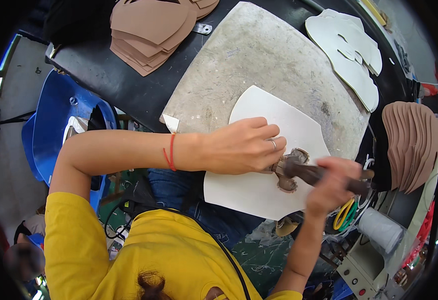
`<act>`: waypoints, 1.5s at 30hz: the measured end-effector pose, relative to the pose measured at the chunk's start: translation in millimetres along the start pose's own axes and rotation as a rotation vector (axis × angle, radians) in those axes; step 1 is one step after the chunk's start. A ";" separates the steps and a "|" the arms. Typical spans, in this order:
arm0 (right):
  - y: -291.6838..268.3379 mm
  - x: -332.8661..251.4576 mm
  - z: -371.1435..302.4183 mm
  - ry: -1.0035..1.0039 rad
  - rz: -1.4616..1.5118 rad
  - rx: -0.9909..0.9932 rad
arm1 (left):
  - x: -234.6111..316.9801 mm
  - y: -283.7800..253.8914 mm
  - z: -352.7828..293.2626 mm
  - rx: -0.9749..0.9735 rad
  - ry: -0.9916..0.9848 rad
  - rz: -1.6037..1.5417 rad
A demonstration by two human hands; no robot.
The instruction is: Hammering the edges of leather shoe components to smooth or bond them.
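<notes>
A white sheet piece (259, 197) with curved edges lies on a worn pale board, its near part reaching over the board's edge. On it stands a brown metal punch die (286, 184) with a scalloped outline. My left hand (251, 145), with a ring and a red string at the wrist, is closed round the die's side; its fingertips are partly hidden. My right hand (331, 185), smeared by motion, grips a dark hammer (304, 172). The hammer's head is over the die and covers part of it; I cannot tell whether they touch.
The pale board (274, 55) rests on a black table (104, 65). Brown cut pieces (151, 30) are stacked at the far left, more brown pieces (411, 145) at the right. White cut pieces (346, 55) lie far right. A blue bin (54, 115) stands left; a thread cone (380, 230) is near right.
</notes>
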State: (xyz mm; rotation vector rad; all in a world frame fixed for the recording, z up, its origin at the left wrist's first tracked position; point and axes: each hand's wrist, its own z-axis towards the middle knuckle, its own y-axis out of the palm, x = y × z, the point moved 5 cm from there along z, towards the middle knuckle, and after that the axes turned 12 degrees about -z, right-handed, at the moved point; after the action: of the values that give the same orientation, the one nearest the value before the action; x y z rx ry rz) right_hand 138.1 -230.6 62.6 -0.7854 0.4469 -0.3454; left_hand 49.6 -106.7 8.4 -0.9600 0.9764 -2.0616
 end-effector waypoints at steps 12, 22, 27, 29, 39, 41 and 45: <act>29.7 -4.8 12.0 -0.030 0.047 -0.132 | -16.1 -3.1 4.7 0.157 -0.362 -0.353; 42.4 -10.8 17.3 -0.135 0.146 -0.086 | -20.2 -19.3 -12.9 0.213 -0.291 -0.126; 32.3 -21.9 24.1 -0.235 0.287 -0.267 | -50.3 -41.5 -14.9 0.137 -0.627 -0.413; 29.2 -31.8 33.5 -0.264 0.351 -0.238 | -52.4 -37.9 -7.6 0.024 -0.592 -0.523; 42.6 -46.9 29.6 -0.249 0.083 -0.166 | -56.7 -48.1 -41.3 0.095 -0.547 -0.547; 60.4 -39.8 33.7 -0.217 0.200 -0.178 | -58.1 -48.4 -50.0 0.117 -0.505 -0.559; 22.3 -59.7 42.5 -0.283 0.006 -0.244 | -62.5 -50.4 -50.3 0.074 -0.575 -0.558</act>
State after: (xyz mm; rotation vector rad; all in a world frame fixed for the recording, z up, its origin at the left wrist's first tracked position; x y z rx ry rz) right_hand 111.7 -163.3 87.8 -1.0539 0.2270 -0.1716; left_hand 28.4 -14.3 6.5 -1.8038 0.3441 -2.0191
